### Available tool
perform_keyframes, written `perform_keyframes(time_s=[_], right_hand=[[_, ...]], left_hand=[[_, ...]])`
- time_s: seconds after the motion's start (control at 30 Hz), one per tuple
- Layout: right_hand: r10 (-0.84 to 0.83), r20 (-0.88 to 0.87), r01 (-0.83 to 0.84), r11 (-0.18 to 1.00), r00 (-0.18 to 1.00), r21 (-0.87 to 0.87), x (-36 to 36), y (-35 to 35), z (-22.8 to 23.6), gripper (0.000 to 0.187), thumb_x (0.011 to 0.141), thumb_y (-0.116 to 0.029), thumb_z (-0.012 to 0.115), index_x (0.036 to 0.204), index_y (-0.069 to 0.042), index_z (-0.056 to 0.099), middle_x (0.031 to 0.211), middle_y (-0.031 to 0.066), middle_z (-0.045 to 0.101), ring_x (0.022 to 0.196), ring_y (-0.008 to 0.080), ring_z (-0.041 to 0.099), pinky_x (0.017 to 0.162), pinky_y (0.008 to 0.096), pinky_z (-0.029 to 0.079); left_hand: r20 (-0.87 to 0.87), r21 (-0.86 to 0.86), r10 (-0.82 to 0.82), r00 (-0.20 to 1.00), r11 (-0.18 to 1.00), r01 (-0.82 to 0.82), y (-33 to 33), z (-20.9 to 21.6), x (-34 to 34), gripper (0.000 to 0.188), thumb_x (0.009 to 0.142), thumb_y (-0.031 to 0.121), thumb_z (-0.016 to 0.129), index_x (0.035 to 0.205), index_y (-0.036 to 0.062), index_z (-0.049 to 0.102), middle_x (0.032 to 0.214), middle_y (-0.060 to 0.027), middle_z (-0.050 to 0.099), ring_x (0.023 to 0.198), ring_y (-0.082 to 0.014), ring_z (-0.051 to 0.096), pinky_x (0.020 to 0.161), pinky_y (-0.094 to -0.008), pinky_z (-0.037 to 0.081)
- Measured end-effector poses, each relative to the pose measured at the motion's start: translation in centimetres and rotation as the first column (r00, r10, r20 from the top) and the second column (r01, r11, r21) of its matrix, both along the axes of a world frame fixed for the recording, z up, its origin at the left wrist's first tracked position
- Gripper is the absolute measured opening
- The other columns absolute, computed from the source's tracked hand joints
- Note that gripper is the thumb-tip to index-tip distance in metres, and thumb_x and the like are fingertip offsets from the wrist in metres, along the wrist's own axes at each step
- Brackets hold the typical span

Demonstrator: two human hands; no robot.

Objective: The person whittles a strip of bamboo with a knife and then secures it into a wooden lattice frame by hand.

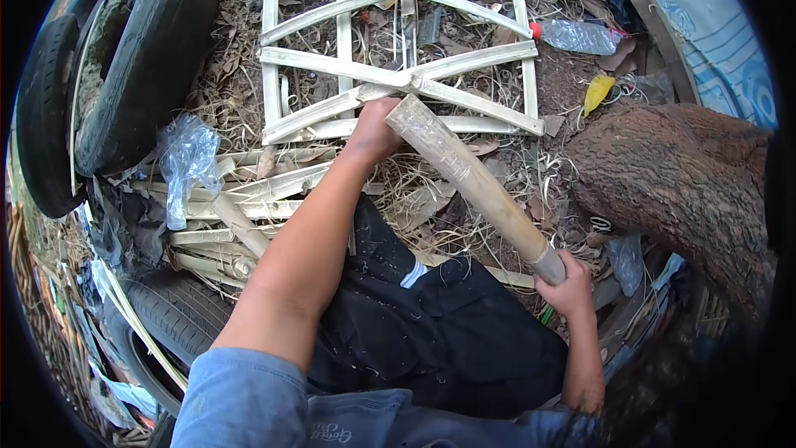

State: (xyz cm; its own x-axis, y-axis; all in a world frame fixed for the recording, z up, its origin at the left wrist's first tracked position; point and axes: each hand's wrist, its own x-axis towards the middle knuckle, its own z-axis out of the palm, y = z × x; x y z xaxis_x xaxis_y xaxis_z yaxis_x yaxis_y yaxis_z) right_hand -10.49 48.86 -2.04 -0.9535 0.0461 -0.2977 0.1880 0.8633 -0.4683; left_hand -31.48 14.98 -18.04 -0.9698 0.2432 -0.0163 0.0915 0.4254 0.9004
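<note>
My right hand (pixel 568 285) is wrapped round the near end of a thick bamboo pole (pixel 473 182). The pole slants up to the left, its far end beside my left hand (pixel 376 128) and close to a crossing of slats. A lattice frame of split bamboo (pixel 473 96) lies flat on the ground ahead of me, with crossed diagonal slats. At its near side my left hand looks closed on the lattice, under the crossing; its fingertips are hidden by the slats and the pole.
Old tyres (pixel 149 58) stand at the left, another tyre (pixel 178 311) lower down. A pile of bamboo pieces (pixel 257 191) lies beside a clear plastic bag (pixel 187 158). A tree trunk (pixel 672 174) rises at the right, near a plastic bottle (pixel 580 36). Shavings and dry leaves cover the soil.
</note>
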Motion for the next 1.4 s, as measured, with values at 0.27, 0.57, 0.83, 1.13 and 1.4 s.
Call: perform_keyframes(time_s=[0.27, 0.57, 0.83, 1.13, 1.4], right_hand=[[-0.055, 0.064, 0.057, 0.998, 0.996, -0.016, 0.4, 1.3, -3.7, 0.036, 0.064, -0.018, 0.075, 0.093, -0.001, 0.062, 0.076, 0.0207, 0.067, 0.074, 0.0371, 0.069, 0.065, 0.0420, 0.054], [-0.042, 0.096, 0.037, 0.998, 0.994, 0.053, -0.1, 0.0, -3.3, 0.036, 0.063, -0.019, 0.075, 0.092, -0.002, 0.061, 0.076, 0.0207, 0.067, 0.076, 0.0406, 0.067, 0.065, 0.0450, 0.053], [-0.046, 0.123, 0.046, 0.999, 0.991, 0.009, 0.0, -0.9, -2.6, 0.034, 0.065, -0.020, 0.073, 0.089, 0.000, 0.060, 0.077, 0.0220, 0.066, 0.077, 0.0416, 0.067, 0.066, 0.0449, 0.052], [-0.085, 0.171, 0.089, 0.996, 0.982, -0.013, 0.2, -0.5, -2.5, 0.033, 0.065, -0.020, 0.072, 0.089, 0.000, 0.060, 0.078, 0.0224, 0.066, 0.077, 0.0420, 0.067, 0.066, 0.0447, 0.052], [-0.067, 0.184, 0.040, 0.988, 0.981, 0.148, -0.4, -1.4, -1.7, 0.034, 0.064, -0.018, 0.072, 0.088, 0.001, 0.058, 0.076, 0.0227, 0.065, 0.077, 0.0424, 0.066, 0.066, 0.0459, 0.052]], left_hand=[[-0.004, -0.135, 0.028, 1.000, 0.990, -0.028, -0.4, 1.5, 0.0, 0.016, 0.073, 0.014, 0.078, 0.086, 0.0074, 0.072, 0.076, -0.0183, 0.066, 0.069, -0.0333, 0.065, 0.065, -0.0396, 0.051], [0.005, -0.166, 0.037, 0.999, 0.986, -0.036, -0.4, 0.9, -0.1, 0.020, 0.073, 0.014, 0.075, 0.093, 0.0097, 0.073, 0.076, -0.0196, 0.066, 0.068, -0.0352, 0.064, 0.065, -0.0407, 0.051], [0.053, -0.179, 0.034, 0.998, 0.984, -0.024, -0.4, 2.1, 0.0, 0.019, 0.073, 0.020, 0.077, 0.087, 0.0081, 0.073, 0.075, -0.0179, 0.067, 0.068, -0.0341, 0.065, 0.065, -0.0401, 0.051], [0.058, -0.214, 0.048, 0.997, 0.976, -0.034, -0.4, 1.7, -0.3, 0.017, 0.072, 0.021, 0.079, 0.083, 0.0092, 0.074, 0.073, -0.0160, 0.067, 0.068, -0.0320, 0.066, 0.066, -0.0392, 0.052], [0.050, -0.215, 0.042, 0.998, 0.976, -0.030, -0.6, 1.7, 0.1, 0.016, 0.072, 0.021, 0.078, 0.084, 0.0099, 0.074, 0.073, -0.0159, 0.067, 0.068, -0.0323, 0.066, 0.066, -0.0398, 0.052]])
